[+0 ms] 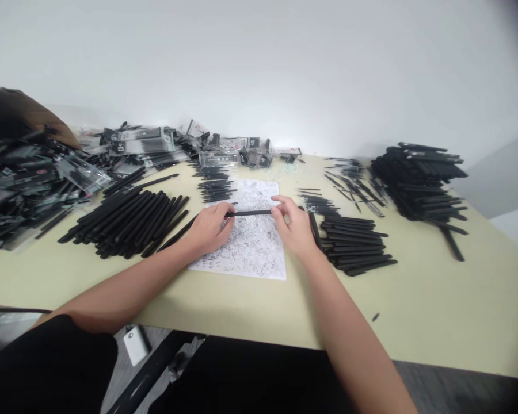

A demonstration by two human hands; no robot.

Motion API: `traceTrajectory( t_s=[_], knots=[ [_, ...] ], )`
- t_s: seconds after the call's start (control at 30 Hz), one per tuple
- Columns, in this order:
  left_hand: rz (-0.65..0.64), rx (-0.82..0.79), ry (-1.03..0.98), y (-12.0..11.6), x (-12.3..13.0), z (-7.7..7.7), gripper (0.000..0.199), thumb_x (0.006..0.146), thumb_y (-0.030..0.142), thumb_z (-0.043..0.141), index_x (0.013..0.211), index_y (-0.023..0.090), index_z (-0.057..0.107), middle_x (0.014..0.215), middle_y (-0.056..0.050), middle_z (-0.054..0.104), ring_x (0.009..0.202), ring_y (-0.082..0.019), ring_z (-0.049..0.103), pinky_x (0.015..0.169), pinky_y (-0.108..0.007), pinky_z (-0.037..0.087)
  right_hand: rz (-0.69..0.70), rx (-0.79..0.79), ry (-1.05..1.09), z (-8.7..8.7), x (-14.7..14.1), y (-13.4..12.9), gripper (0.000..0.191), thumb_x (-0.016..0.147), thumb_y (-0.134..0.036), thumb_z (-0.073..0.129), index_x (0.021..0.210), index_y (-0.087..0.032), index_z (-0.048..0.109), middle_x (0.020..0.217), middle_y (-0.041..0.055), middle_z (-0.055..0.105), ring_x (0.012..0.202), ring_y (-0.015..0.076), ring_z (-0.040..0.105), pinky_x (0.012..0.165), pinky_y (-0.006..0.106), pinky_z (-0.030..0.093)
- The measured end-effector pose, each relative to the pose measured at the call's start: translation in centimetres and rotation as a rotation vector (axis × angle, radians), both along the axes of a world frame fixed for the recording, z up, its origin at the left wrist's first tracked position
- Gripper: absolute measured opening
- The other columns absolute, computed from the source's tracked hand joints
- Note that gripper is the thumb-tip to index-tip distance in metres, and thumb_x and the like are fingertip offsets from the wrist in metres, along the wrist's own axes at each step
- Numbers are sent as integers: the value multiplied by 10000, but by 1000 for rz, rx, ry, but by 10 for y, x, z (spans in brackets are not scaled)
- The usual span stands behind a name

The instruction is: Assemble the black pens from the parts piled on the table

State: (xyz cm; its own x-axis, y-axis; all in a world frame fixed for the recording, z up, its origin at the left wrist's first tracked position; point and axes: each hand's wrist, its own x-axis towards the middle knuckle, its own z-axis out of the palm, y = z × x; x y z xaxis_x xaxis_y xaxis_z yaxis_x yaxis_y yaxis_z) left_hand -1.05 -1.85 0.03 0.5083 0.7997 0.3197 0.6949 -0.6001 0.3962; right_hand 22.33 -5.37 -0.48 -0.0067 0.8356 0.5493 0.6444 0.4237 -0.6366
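A slim black pen [251,213] is held level between my two hands, above a scribbled white sheet of paper [252,253]. My left hand [213,229] has its fingers closed around the pen's left end. At the other end, my right hand [291,223] pinches the tip between thumb and fingers. To the left of my left hand lies a pile of thick black pens [127,224]. Beside my right hand is a stack of similar black pens [356,244]. Thin dark refill-like sticks [216,185] lie behind the paper's left side.
Clear plastic packets [147,141] heap along the wall and to the left, by a brown box [38,109]. A tall black pile [418,178] stands at the right rear. Loose thin sticks [354,184] lie before it. A small dark piece [375,317] rests near the table's front edge.
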Motion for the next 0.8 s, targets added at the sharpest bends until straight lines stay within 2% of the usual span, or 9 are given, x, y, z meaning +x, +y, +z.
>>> traceTrajectory(
  t_s=[0.13, 0.23, 0.37, 0.57, 0.67, 0.8],
  knots=[
    [22, 2, -1, 0, 0, 0, 238, 935, 307, 390, 1084, 192, 535, 973, -90, 671, 915, -262, 628, 840, -418, 489, -7, 49, 14, 0, 0, -1, 283, 915, -335, 526, 1176, -230, 563, 972, 35, 685, 649, 138, 588, 668, 293, 491],
    [21, 12, 5, 0, 0, -1, 225, 937, 306, 399, 1081, 199, 535, 966, -83, 673, 901, -255, 633, 829, -407, 490, 19, 55, 16, 0, 0, -1, 305, 904, -298, 528, 1201, -230, 542, 1012, 40, 687, 650, 132, 587, 632, 280, 489],
    [15, 11, 5, 0, 0, 0, 230, 937, 297, 395, 1084, 189, 536, 970, -90, 674, 908, -259, 633, 838, -415, 488, 13, 26, 3, -1, 0, -1, 291, 917, -289, 509, 1201, -236, 545, 961, 29, 694, 666, 138, 601, 660, 282, 493],
    [-2, 1, 28, -1, 1, 1, 239, 930, 282, 399, 1090, 172, 538, 1012, -108, 676, 951, -280, 631, 878, -447, 473, -20, -65, -7, -1, -1, -2, 292, 950, -341, 468, 1208, -230, 547, 690, -22, 660, 625, 157, 627, 667, 291, 471],
    [8, -1, 20, -1, 1, 1, 242, 933, 283, 397, 1092, 167, 538, 1012, -110, 677, 961, -287, 635, 876, -453, 473, -53, -42, -14, 0, -2, -3, 311, 915, -360, 520, 1199, -233, 542, 815, -2, 689, 577, 137, 591, 611, 282, 460],
    [23, -8, 33, -2, 2, 2, 232, 933, 285, 399, 1091, 183, 534, 1008, -100, 677, 965, -281, 633, 882, -452, 470, -10, 5, 6, -1, -2, -3, 362, 862, -283, 555, 1219, -244, 512, 989, 23, 687, 578, 117, 580, 586, 275, 466]
  ],
)
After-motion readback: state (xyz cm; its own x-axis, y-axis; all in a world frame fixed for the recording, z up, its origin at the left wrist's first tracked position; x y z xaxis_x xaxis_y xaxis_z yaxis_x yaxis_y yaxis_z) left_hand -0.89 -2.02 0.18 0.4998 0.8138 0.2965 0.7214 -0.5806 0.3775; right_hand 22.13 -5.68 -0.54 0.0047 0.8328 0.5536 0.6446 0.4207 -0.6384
